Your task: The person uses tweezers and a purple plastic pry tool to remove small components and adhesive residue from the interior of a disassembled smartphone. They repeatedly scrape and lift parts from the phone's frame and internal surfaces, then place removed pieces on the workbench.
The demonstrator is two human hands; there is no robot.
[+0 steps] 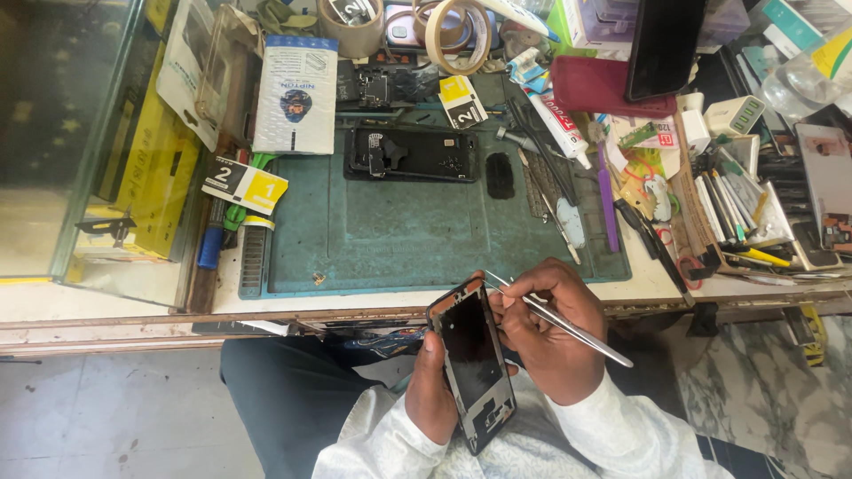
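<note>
My left hand [432,390] grips a dark phone frame [472,359] with an orange-edged rim, held upright over my lap below the table edge. My right hand [555,333] pinches a pair of metal tweezers [568,324]. Their tips touch the upper right corner of the phone frame, and their long end points down to the right. White sleeves cover both of my wrists.
A green work mat [417,235] lies on the table with an opened black phone body [413,153] at its far edge. Tape rolls [457,35], a white pouch [295,93], a glue tube [561,127], tools and phone parts crowd the back and right. A glass case [62,133] stands left.
</note>
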